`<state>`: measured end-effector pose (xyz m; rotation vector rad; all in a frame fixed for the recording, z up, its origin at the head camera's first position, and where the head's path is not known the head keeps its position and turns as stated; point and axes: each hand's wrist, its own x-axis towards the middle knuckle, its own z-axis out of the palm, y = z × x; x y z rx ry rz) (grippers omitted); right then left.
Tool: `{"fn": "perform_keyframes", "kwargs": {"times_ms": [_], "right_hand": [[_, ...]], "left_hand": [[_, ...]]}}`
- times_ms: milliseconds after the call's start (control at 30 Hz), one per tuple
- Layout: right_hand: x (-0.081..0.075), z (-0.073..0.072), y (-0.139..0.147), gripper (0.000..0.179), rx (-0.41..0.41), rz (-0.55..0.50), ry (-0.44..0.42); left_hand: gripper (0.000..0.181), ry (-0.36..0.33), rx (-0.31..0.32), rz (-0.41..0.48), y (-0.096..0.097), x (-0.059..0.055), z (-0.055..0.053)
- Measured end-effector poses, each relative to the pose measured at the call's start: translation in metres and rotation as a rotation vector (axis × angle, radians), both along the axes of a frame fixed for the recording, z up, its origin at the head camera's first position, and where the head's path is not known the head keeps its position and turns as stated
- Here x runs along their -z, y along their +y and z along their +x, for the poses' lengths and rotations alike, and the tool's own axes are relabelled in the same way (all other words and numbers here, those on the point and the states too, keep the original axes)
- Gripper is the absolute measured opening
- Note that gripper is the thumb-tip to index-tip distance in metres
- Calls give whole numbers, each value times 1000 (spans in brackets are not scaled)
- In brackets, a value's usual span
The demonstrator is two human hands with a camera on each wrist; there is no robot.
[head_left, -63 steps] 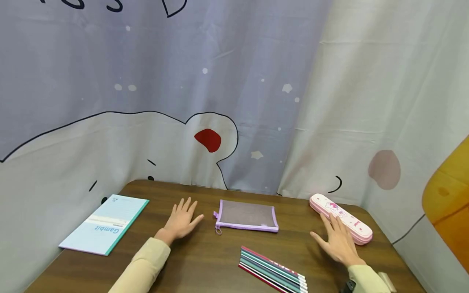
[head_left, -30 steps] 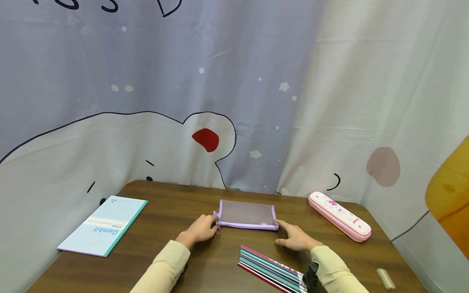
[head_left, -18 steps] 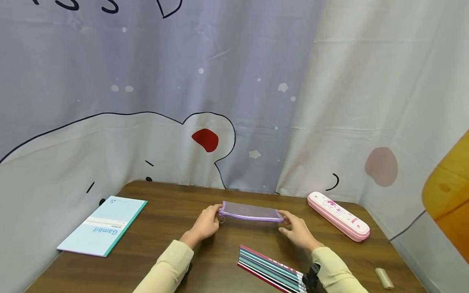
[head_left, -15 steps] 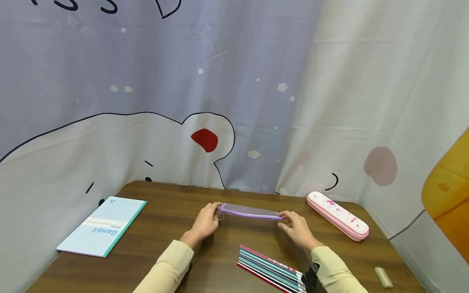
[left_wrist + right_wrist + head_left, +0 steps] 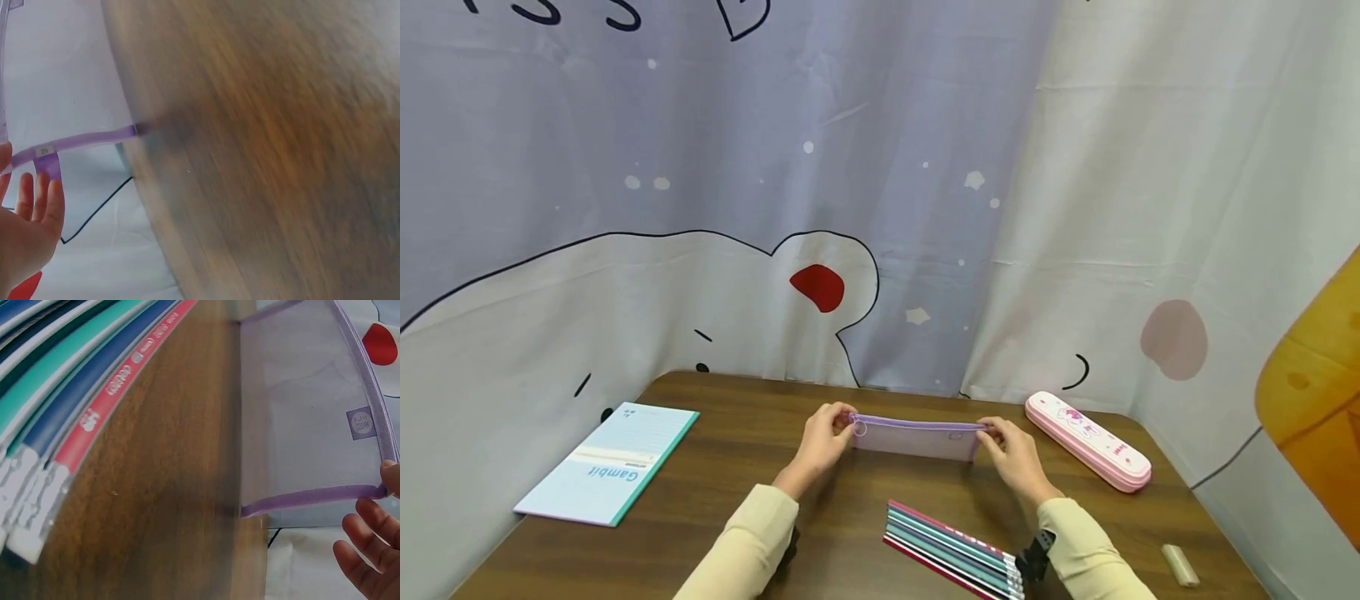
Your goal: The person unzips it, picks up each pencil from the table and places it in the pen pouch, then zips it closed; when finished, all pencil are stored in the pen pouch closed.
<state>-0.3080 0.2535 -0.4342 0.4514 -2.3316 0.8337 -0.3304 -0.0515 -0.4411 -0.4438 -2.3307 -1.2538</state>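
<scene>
A see-through mesh zip pouch (image 5: 913, 440) with purple edging stands upright on its long edge, zipper side up. My left hand (image 5: 822, 437) pinches its upper left corner, beside the round zipper pull (image 5: 860, 427). At the upper right corner my right hand (image 5: 1013, 454) pinches the pouch between thumb and fingers. In the right wrist view the mesh pouch (image 5: 306, 412) looks empty, and its lower edge meets the table. A purple side tab (image 5: 48, 165) hangs by the left fingers in the left wrist view.
Several pencils (image 5: 951, 550) lie side by side in front of the pouch. A pink pencil case (image 5: 1086, 442) is at the right, with a pale eraser (image 5: 1180, 565) nearer the front. On the left lies a light blue notebook (image 5: 606, 462). A curtain (image 5: 880, 208) hangs behind the table.
Both hands have come in from the sides to the pouch and taken its two corners. The pouch has gone from lying flat to standing upright, zipper edge raised.
</scene>
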Motion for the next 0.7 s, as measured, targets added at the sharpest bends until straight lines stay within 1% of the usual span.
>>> {"fn": "perform_keyframes", "kwargs": {"times_ms": [133, 267, 400, 467, 533, 633, 700], "right_hand": [[-1, -1, 2, 12, 29, 5, 8], [-6, -3, 0, 12, 42, 20, 15], [-12, -4, -2, 17, 51, 18, 5], [-13, -4, -3, 21, 75, 11, 13], [-12, -3, -4, 24, 107, 3, 47], [-10, 0, -12, 24, 147, -10, 135], [-10, 2, -20, 21, 143, -9, 185]], "left_hand": [[12, -31, 22, 34, 2, -2, -2], [11, -49, 28, 56, 3, -8, -5], [12, -91, 41, 75, 4, -13, -6], [12, -113, 50, 83, 5, -13, -6], [12, -117, 62, 89, 6, -12, -4], [13, -118, 73, 101, 7, -9, -2], [13, -116, 87, 119, 7, -8, 0]]}}
